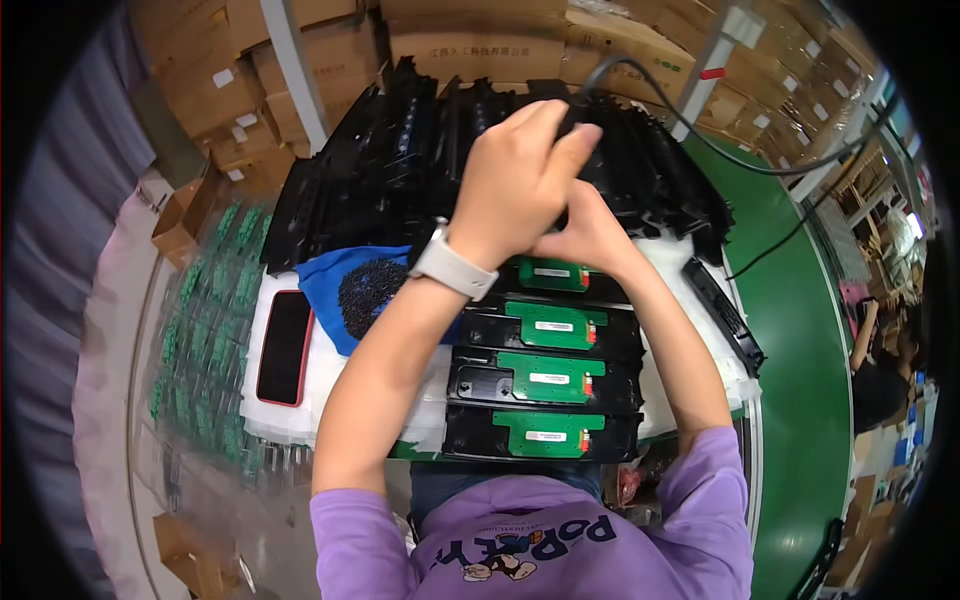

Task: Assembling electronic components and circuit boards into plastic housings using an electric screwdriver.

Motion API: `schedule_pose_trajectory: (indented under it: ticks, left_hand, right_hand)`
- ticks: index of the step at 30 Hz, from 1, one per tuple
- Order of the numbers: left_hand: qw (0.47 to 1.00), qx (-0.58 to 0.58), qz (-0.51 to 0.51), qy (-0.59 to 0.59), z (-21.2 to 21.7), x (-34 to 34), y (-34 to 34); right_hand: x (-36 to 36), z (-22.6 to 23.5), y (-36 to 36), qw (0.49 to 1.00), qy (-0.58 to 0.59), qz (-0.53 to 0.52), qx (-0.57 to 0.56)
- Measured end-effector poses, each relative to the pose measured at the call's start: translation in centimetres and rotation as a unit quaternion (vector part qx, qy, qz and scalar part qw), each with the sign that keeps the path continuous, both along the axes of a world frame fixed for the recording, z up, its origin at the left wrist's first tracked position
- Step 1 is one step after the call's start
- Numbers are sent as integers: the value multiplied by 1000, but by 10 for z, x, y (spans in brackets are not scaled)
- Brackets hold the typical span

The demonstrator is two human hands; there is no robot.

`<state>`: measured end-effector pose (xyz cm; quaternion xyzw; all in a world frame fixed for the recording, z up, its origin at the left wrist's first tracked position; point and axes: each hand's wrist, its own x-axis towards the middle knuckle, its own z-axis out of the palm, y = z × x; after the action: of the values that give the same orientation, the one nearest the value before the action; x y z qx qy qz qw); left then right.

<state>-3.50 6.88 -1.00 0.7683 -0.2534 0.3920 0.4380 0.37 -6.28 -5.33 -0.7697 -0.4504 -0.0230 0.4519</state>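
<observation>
My left hand [520, 170], with a white wristwatch [455, 262] on the wrist, is closed around the top of a black corded tool [580, 112] held upright. My right hand [590, 235] is curled just under it, pressed against the left hand; what its fingers grip is hidden. Both hands hover over the farthest of several black plastic housings, each carrying a green circuit board [555, 325], lined up in a column toward me [545, 435]. The tool's black cable [740, 165] runs off to the right.
A blue cloth with a pile of small black screws [365, 290] and a red-cased phone [285, 345] lie left. Stacked black housings [400, 150] and cardboard boxes [470, 45] stand behind. Bagged green boards [210, 330] left; green conveyor [800, 350] and another person [880, 370] right.
</observation>
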Motion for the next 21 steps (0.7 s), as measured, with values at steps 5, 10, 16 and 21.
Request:
schedule_pose_trajectory:
  ticks: [5, 10, 16, 21]
  left_hand:
    - [999, 7, -11, 44, -2, 1, -8]
    - [995, -100, -27, 2, -58, -7, 25]
    - [986, 57, 130, 93, -120, -42, 62]
    - [970, 120, 72, 201, -146, -47, 65]
  right_hand:
    - [58, -44, 25, 964, 176, 116, 163]
    - [42, -35, 40, 943, 193, 154, 224]
    - [36, -39, 52, 933, 243, 172, 204]
    - [45, -35, 58, 929, 262, 124, 232]
